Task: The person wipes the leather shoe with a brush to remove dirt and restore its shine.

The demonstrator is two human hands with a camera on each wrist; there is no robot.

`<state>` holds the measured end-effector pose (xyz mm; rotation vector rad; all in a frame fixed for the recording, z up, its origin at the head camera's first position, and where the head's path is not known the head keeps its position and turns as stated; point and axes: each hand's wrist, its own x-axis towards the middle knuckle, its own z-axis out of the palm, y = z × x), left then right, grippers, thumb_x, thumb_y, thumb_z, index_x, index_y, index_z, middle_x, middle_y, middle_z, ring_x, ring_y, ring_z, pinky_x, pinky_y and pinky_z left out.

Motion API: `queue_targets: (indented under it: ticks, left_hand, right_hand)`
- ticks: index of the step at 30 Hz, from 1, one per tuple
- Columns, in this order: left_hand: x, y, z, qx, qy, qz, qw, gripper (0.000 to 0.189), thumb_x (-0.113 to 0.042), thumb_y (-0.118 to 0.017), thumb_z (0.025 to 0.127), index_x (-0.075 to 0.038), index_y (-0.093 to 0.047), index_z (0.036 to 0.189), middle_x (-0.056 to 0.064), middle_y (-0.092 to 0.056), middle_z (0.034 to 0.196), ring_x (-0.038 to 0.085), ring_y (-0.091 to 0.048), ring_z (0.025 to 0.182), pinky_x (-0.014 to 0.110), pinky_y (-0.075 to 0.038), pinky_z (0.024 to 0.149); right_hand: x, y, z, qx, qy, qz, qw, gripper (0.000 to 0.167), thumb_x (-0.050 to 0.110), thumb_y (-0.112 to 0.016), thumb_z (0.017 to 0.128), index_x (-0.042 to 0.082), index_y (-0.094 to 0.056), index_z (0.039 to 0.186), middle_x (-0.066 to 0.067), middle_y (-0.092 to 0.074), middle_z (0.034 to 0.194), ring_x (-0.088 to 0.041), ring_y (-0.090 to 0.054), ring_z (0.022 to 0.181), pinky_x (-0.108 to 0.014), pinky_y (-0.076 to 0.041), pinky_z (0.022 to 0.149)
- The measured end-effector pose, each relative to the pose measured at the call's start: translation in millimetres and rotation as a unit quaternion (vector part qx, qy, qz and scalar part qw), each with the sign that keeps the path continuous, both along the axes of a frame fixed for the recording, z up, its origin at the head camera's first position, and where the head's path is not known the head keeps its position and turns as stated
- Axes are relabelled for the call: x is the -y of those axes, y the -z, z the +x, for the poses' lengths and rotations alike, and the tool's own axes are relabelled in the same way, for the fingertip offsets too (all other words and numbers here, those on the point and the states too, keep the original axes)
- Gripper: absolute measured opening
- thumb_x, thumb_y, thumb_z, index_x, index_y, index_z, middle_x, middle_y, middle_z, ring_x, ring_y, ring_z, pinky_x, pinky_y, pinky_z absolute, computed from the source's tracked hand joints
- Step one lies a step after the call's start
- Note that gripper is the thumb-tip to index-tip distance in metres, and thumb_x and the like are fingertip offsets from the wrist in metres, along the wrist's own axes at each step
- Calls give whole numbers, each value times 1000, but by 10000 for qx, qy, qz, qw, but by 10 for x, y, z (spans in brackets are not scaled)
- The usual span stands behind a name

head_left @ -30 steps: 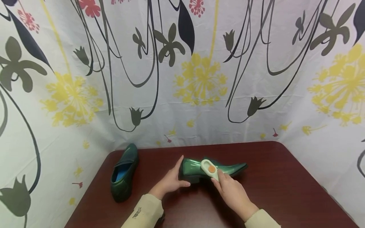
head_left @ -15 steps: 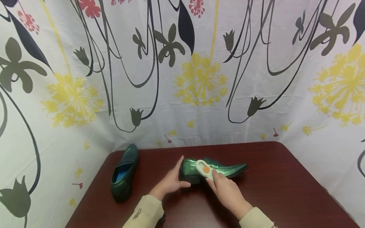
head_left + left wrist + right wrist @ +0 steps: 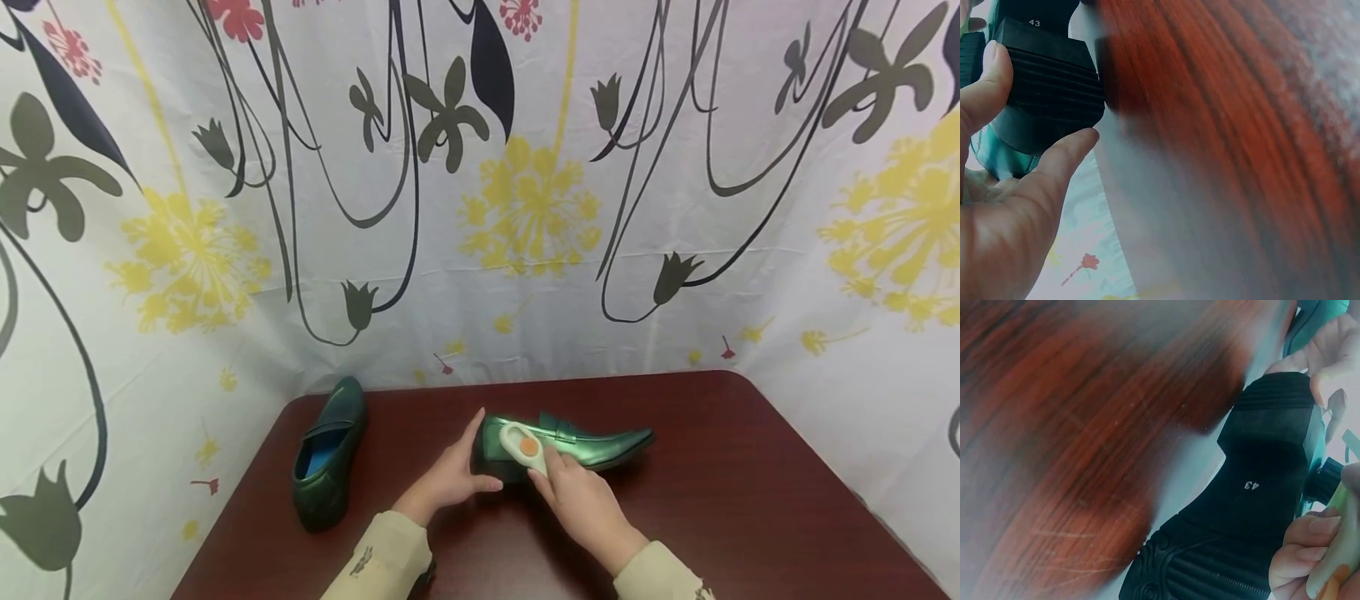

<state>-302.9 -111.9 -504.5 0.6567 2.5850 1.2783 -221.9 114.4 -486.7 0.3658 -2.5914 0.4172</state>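
Observation:
In the head view a shiny green loafer (image 3: 607, 450) lies on its side on the table, toe to the right. My left hand (image 3: 448, 477) grips its heel, thumb on the near side; the left wrist view shows fingers around the ridged black heel (image 3: 1054, 94). My right hand (image 3: 588, 504) holds a small pale-green brush (image 3: 529, 448) with an orange spot over the shoe's side near the heel. In the right wrist view, dark bristles (image 3: 1327, 480) sit by the upper, and the black sole (image 3: 1260, 462) is marked 43.
A matching green loafer (image 3: 324, 498) with a blue insole stands upright at the table's left edge. The dark red-brown table (image 3: 750, 500) extends right and toward me. A white flower-printed curtain (image 3: 450, 317) borders it at the back and sides.
My right hand has slid the brush leftward along the shoe, from around its middle toward the heel. The left hand and the shoe stay in place.

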Motion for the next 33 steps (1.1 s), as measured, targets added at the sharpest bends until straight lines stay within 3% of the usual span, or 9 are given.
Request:
queue_targets:
  ticks: [4,13,17,25,33]
  left_hand:
    - [-7,12,1,-14,-26,38,10000,117,-31,-86,81,-29,-3,164,15,-32,164,36,-37,147,60,-34,115]
    - [-51,20,14,-131,85,72,9999,118,-32,-88,80,-24,-6,164,18,-50,151,31,-56,129,55,-46,106]
    - [-23,0,18,-227,31,99,9997,118,-27,-88,79,-27,-6,164,18,-48,152,34,-53,133,57,-44,107]
    - [-5,-10,-18,-252,90,196,9995,116,-27,-88,79,-31,-8,163,15,-47,154,32,-50,137,57,-41,111]
    - [-3,52,-23,-516,187,329,9980,118,-21,-90,77,-21,-10,164,12,-44,157,26,-47,140,53,-36,116]
  right_hand:
    - [29,-6,-10,-62,-67,81,9999,41,32,-71,95,1,-63,119,-6,-64,79,-18,-60,57,-33,-47,49]
    - [87,-41,-35,30,-94,258,9996,42,34,-71,94,0,-65,119,-5,-65,78,-16,-59,57,-31,-47,49]
    - [161,-46,-72,-8,-258,308,9992,43,34,-71,95,-2,-65,119,-6,-66,79,-16,-60,57,-29,-48,49]
    - [259,-52,-96,-114,-155,365,9991,43,35,-70,95,0,-65,118,-6,-66,81,-16,-59,57,-28,-47,49]
    - [351,-71,-95,-207,-231,414,9987,40,35,-71,95,2,-64,115,-7,-65,82,-20,-61,59,-32,-49,50]
